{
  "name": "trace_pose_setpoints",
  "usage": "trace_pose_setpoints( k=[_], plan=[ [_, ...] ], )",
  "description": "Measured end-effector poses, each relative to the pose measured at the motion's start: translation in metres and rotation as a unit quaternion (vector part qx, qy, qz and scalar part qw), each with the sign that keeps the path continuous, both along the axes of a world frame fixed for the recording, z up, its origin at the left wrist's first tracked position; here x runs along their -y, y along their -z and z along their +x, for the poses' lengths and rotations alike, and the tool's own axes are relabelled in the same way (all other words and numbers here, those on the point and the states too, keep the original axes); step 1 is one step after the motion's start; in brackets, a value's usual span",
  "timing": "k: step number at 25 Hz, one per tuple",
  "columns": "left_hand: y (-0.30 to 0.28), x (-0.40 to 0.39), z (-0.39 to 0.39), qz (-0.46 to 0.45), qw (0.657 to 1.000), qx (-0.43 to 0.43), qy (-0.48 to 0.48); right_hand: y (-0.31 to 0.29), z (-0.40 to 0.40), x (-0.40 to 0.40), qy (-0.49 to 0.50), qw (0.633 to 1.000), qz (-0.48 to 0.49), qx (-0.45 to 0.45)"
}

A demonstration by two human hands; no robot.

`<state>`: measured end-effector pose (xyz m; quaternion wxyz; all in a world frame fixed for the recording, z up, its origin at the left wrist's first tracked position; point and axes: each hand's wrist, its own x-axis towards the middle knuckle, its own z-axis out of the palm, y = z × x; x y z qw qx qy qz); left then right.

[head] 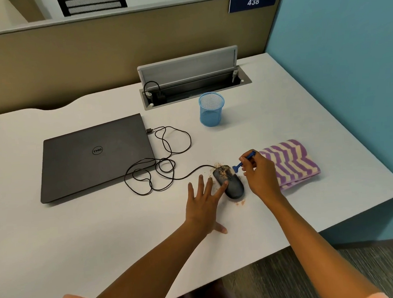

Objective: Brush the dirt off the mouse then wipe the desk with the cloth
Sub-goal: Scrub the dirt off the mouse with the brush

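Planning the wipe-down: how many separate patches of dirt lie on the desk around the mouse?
2: one patch by the mouse at its cable end, one patch at its near end. More may hide under it.

An office workstation, seen from above. A pale grey tabletop (80, 225) with a curved rear edge is bounded behind by a beige fabric partition (93, 53) capped in grey and bearing a blue number plate (253, 1) reading 438. A teal wall (345, 47) closes the right side. Set into the tabletop is a cable box (194, 84) with its hinged lid raised, a plug and cord inside. A closed dark laptop (94, 157) and a blue mesh pen cup (211, 108) stand on the surface. Grey carpet-like flooring (313, 275) shows below the front edge.
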<state>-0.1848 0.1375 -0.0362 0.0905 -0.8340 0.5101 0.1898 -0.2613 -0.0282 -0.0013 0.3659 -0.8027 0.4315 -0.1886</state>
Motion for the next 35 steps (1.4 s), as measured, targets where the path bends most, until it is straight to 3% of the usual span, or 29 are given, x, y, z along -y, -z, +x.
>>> trace_pose_setpoints(
  k=[3, 9, 13, 17, 23, 27, 32, 35],
  plan=[
    [0.0, 0.0, 0.001, -0.002, 1.0, 0.001, 0.002, 0.002, -0.002, -0.001, -0.013, 0.999, -0.022, -0.034],
    [0.001, 0.001, 0.001, 0.0, 1.0, -0.006, -0.002, -0.008, 0.018, 0.005, -0.031, 0.999, -0.003, -0.006],
    [0.002, 0.001, 0.002, -0.004, 1.0, -0.006, -0.003, 0.0, 0.005, 0.003, -0.036, 0.997, -0.042, -0.054],
    [0.001, 0.001, 0.002, -0.002, 1.0, -0.008, -0.001, -0.008, 0.022, 0.004, -0.041, 0.999, -0.012, -0.021],
    [0.001, 0.0, 0.001, -0.009, 1.0, -0.005, -0.002, 0.0, 0.011, 0.005, -0.036, 0.994, -0.027, -0.099],
    [0.001, 0.0, 0.001, -0.009, 1.0, -0.006, -0.003, -0.007, 0.024, 0.006, -0.034, 0.998, 0.005, -0.05],
    [0.002, 0.0, 0.001, -0.006, 1.0, -0.002, -0.004, -0.003, 0.01, 0.009, -0.028, 0.995, -0.004, -0.098],
    [0.001, 0.0, 0.001, -0.005, 1.0, -0.003, -0.004, -0.009, 0.017, 0.007, -0.029, 0.998, 0.016, -0.058]
  ],
)
